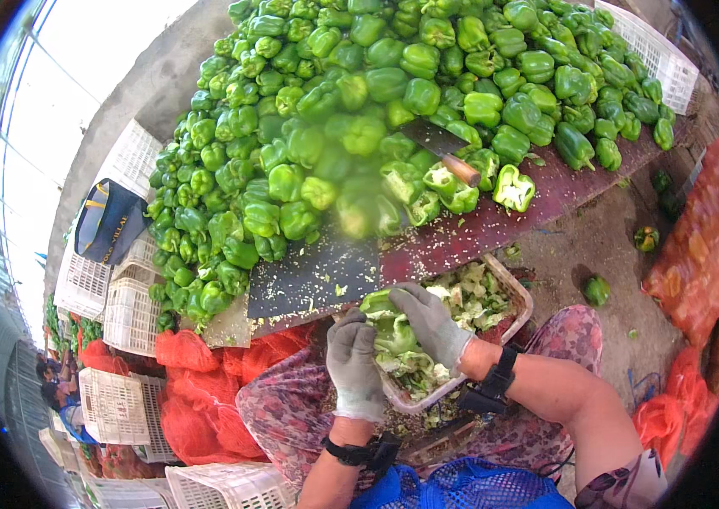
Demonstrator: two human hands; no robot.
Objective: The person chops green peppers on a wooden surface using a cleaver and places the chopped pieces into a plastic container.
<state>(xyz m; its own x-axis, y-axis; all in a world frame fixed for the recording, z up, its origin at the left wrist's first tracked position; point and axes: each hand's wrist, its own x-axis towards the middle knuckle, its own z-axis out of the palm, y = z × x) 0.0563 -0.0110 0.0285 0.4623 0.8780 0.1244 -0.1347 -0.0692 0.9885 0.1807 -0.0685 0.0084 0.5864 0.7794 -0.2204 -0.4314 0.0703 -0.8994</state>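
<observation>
Both my gloved hands are together over the near edge of the table. My right hand (434, 327) has its fingers closed on an opened green bell pepper (383, 312). My left hand (353, 360) is curled at the pepper's left side; its fingertips are partly hidden. Under and beside my hands sits a pale plastic basket (522, 299) with cut pepper cores and scraps (480, 293) in it. Farther off, a cleaver (442, 151) with a wooden handle rests on the peppers. Several cut-open peppers (453, 187) lie around that handle.
A big heap of whole green peppers (385, 83) covers the seed-strewn table (317, 276). White crates (129, 314) and red mesh bags (198, 407) stand on the left. A full mesh sack (699, 246) leans at right. Loose peppers (597, 290) lie on the floor.
</observation>
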